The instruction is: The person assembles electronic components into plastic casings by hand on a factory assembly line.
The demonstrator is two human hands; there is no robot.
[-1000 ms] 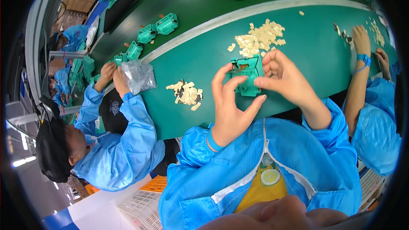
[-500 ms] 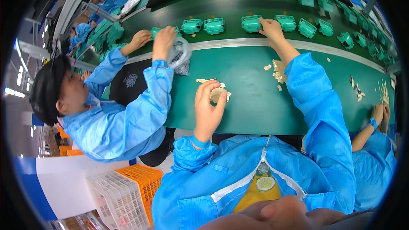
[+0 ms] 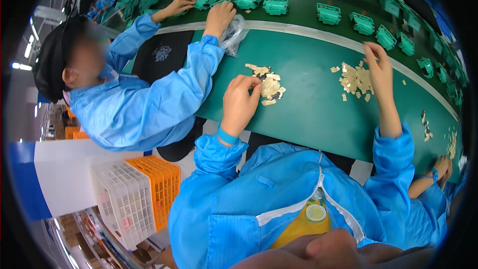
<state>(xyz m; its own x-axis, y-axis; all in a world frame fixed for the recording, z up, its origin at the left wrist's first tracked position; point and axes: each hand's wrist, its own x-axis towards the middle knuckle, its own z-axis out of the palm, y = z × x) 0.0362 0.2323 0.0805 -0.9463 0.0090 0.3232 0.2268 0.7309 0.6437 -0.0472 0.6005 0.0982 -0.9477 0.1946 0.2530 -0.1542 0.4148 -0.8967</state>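
My left hand (image 3: 241, 102) is at the right edge of a pile of small cream-coloured flat pieces (image 3: 272, 87), its thumb and fingertips drawn together. Whatever they pinch is hidden or too small to name. A few dark bits lie among those pieces. My right hand (image 3: 380, 69) is raised beside a second, larger pile of cream pieces (image 3: 352, 78), near the belt's edge. Its fingers are bent and apart, and I see nothing in them. Beyond it, green plastic housings (image 3: 328, 14) stand in a row on the dark green conveyor belt (image 3: 303, 1).
At my left a co-worker in a blue smock (image 3: 149, 104) reaches to the housings, beside a clear plastic bag (image 3: 234, 36) and a black mat (image 3: 144, 62). Another person's hands (image 3: 441, 168) are at far right, near small piles. White (image 3: 122, 194) and orange crates (image 3: 162, 184) stand lower left.
My right hand has left a green housing on the belt and drawn back toward me and to the right. My left hand stays at its pile, with fingers closer together. The view has shifted.
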